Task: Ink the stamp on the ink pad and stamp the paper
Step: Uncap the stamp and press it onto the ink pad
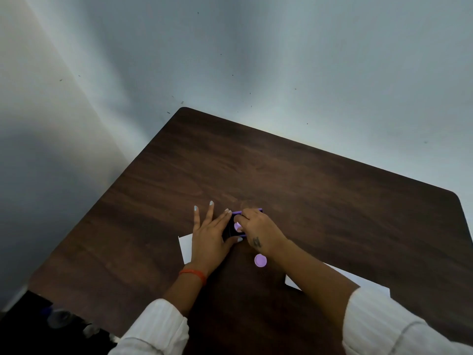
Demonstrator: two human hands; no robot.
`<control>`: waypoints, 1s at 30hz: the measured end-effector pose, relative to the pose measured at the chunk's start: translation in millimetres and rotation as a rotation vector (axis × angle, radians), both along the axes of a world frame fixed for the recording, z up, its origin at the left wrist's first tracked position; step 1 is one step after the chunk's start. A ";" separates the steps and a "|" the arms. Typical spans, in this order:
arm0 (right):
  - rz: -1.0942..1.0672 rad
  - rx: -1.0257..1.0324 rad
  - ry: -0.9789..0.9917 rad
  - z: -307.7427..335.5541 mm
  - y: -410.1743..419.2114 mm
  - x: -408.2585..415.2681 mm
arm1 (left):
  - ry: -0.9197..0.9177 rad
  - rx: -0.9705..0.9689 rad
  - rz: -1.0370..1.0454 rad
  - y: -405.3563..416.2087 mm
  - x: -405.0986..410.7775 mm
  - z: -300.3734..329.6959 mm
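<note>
Dark wood-grain table [294, 175], set into a pale wall corner. White sleeves on both forearms.

Far left of the working area: a sheet of white paper [185, 245] flat on the table, mostly hidden beneath the left hand; only a corner and left edge show.

Left hand [208, 235]: palm down, fingers spread and mostly flat. Index and thumb bracket the left side of the ink pad, steadying it; the outer fingers rest on the table past the paper. Not closed around anything. Orange thread band on the wrist [193, 274].

Centre: ink pad [230, 230], small dark square case with purple edging, lid raised at the far side. It sits on the table between the two hands, just right of the paper's visible corner.

Right hand [258, 231]: fingers curled down tightly over a small purple stamp [238, 226], pinching it from above. The stamp is over the pad's dark face; whether it is pressed into the ink I cannot tell. Small dark mark on the back of the hand.

Near, right of centre: a round purple cap [260, 260] lying on the table just beside the right wrist.

Further right: a second white sheet [358, 280] under the right forearm, partly covered.
</note>
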State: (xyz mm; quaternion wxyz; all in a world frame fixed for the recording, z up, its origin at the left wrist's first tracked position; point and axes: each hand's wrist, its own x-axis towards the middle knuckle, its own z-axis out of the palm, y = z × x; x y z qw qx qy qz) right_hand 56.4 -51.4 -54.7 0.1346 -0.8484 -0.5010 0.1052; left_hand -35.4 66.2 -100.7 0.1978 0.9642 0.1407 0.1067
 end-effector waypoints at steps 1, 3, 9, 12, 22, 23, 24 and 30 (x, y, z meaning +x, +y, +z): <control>0.008 -0.005 -0.001 1.0 0.0 0.7 | -0.005 -0.002 0.002 -0.3 0.1 -0.1; -0.049 -0.018 -0.017 -1.1 4.1 -7.7 | -0.005 -0.010 0.002 -0.2 0.3 -0.3; -0.262 -0.008 0.043 -3.9 9.0 -21.8 | 0.018 -0.017 -0.005 0.1 0.3 -2.5; -0.231 0.012 0.121 8.8 3.2 -10.3 | 0.025 -0.014 -0.009 1.4 2.0 -1.5; -0.186 0.048 0.026 3.6 -4.7 -10.2 | 0.064 -0.056 -0.013 0.6 3.9 -2.8; -0.190 0.049 0.015 3.3 -4.5 -10.6 | 0.067 -0.056 -0.014 0.3 4.0 -2.5; -0.190 0.039 0.008 3.5 -3.8 -10.3 | 0.065 -0.058 -0.015 -0.1 3.8 -2.3; -0.341 -0.053 0.048 2.3 11.2 -19.1 | 0.058 -0.100 -0.014 0.4 4.1 -2.2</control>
